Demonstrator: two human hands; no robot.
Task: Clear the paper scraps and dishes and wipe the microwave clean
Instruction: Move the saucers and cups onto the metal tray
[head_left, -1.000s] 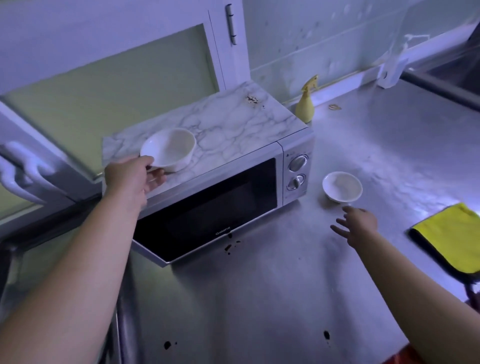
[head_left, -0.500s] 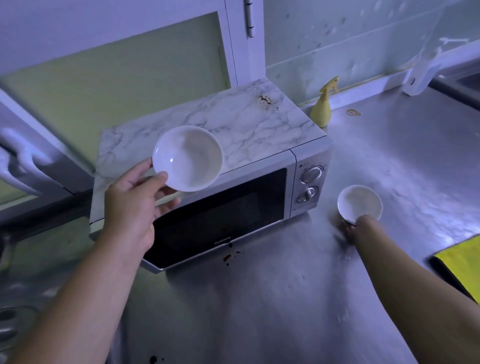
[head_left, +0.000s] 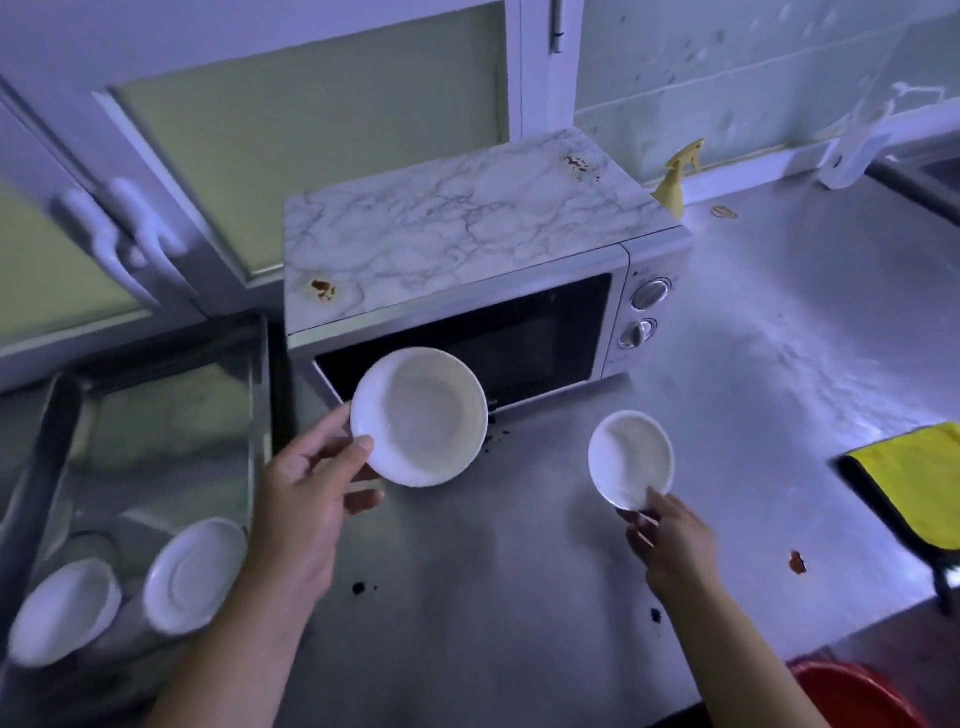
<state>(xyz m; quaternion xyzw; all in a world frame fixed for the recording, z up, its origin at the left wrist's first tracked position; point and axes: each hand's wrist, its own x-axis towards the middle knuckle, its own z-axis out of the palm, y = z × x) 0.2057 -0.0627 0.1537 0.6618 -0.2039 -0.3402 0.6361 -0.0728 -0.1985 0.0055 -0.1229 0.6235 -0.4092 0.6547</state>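
Note:
My left hand (head_left: 306, 499) holds a large white bowl (head_left: 421, 415) by its rim, raised in front of the microwave door. A smaller white bowl (head_left: 631, 460) is pinched at its near edge by my right hand (head_left: 670, 540), lifted above the steel counter (head_left: 519, 597). The microwave (head_left: 467, 270) has a marble-patterned top with brown stains at its front left and back right corners. Dark spots dot the counter below the door.
A sink (head_left: 156, 415) at the left holds two white dishes (head_left: 195, 574). A yellow cloth (head_left: 914, 483) lies at the right edge, a yellow spray bottle (head_left: 675, 182) stands behind the microwave, and a red bin (head_left: 857, 696) sits at the bottom right. Cabinet doors hang above.
The large bowl has come off the microwave top and down toward the counter's front. My right hand has picked up the small bowl and drawn it nearer. The view shifted left, showing the sink.

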